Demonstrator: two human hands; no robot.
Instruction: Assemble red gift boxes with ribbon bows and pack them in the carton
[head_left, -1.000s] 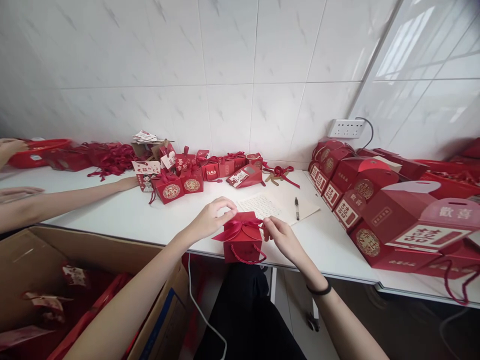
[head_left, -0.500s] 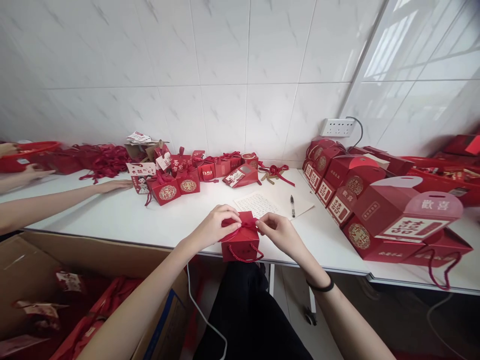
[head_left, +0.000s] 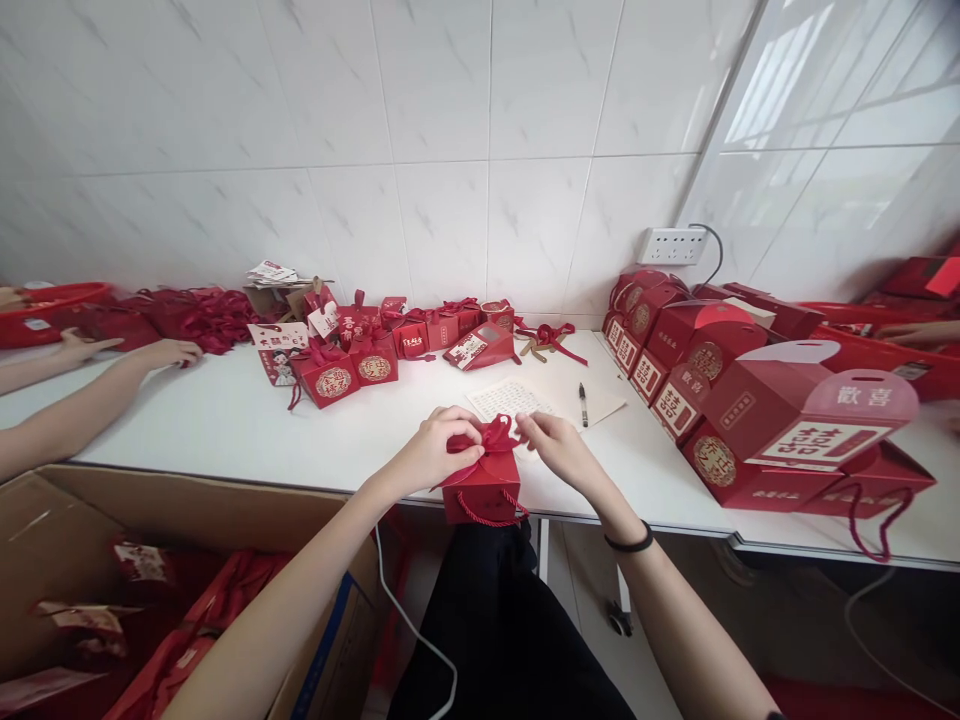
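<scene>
A small red gift box [head_left: 476, 500] with a twisted red cord handle [head_left: 487, 515] stands at the table's front edge before me. On its top is a red ribbon bow [head_left: 497, 437]. My left hand [head_left: 439, 447] is closed on the left side of the ribbon, thumb and fingers pinched together. My right hand [head_left: 556, 445] is at the bow's right side, with thumb and forefinger pinched at a ribbon loop. Behind the box lie a printed sheet [head_left: 510, 398] and a black pen [head_left: 583, 405].
Several finished-looking red boxes [head_left: 334, 380] stand at the left back, near loose ribbons [head_left: 217, 320]. Stacked boxes [head_left: 750, 420] fill the right side. Another person's hand [head_left: 161, 355] rests at far left. A cardboard carton [head_left: 45, 510] sits below the table edge.
The bow stands higher and fuller on the box, and my right hand has moved slightly up and right. The other person's hand has drawn left toward the ribbon pile.
</scene>
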